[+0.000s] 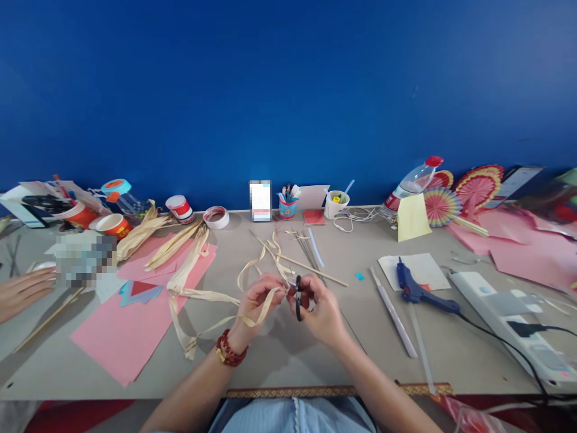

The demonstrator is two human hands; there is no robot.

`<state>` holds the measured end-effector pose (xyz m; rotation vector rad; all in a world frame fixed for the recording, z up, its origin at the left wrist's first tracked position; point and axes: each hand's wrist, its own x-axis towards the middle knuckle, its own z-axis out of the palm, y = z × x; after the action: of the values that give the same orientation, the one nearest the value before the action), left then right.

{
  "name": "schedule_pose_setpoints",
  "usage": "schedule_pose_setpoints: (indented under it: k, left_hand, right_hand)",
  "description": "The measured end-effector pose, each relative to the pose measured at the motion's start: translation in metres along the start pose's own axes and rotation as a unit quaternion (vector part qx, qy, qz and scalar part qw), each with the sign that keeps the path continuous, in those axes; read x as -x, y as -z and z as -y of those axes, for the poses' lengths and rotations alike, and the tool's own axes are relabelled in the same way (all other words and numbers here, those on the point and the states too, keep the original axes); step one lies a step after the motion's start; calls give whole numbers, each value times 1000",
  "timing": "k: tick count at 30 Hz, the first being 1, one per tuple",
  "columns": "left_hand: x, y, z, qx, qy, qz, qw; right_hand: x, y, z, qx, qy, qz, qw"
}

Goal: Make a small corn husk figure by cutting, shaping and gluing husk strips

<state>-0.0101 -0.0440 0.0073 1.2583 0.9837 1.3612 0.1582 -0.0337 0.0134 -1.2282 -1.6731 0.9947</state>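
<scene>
In the middle, my left hand (256,302) pinches a pale, narrow corn husk strip (267,307) that loops over its fingers. My right hand (325,313) is closed around small scissors with black handles (298,310). Their blades meet the strip close to my left fingertips, though my fingers partly cover them. Several curled husk strips (246,270) lie just beyond both hands, beside a thin wooden stick (315,269). To the left, a longer husk piece (180,279) rests partly on pink paper (128,334).
A blue glue gun (419,293) lies on white paper at right, near a utility knife (394,316) and a white power strip (509,325). Cups, a tape roll (216,218) and a phone (260,201) stand along the blue wall. Another person's hand (27,291) is at far left.
</scene>
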Motion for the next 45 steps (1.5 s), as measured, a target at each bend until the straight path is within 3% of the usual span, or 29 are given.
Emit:
schedule_pose_setpoints:
  k: [9,15,18,21,25,30,36,39,40,42,45]
  left_hand:
    - [0,-2,-6,47,61,6,997]
    - [-3,-1,1,117,95,-52,987]
    - [-4,1,3,105,93,-69,988]
    - [-3,1,4,88,99,-49,990]
    - [-1,0,7,83,106,-28,991]
    - [-2,2,11,65,123,-33,990]
    - [0,1,8,82,134,-26,987]
    - [1,0,8,99,148,-17,984]
    - [2,0,8,104,154,-14,983]
    - [3,-1,10,113,167,-10,979]
    - [3,-2,14,120,180,-2,976]
  right_hand:
    - [-2,-1,-8,-81,-28,47,995]
    - [-15,5,-11,-132,-62,33,989]
    - [-46,21,-21,-42,-64,1,997]
    - [-85,33,-33,169,-54,-13,984]
    - [-122,29,-44,238,-50,-11,970]
    - [-140,17,-55,264,-57,-10,963]
    - [-127,27,-45,224,-65,-22,972]
    - [-99,26,-28,137,-56,35,988]
    - [-89,25,-22,38,-53,81,995]
    - [-69,21,-9,-104,-62,144,982]
    - [-51,17,4,-177,-73,170,967]
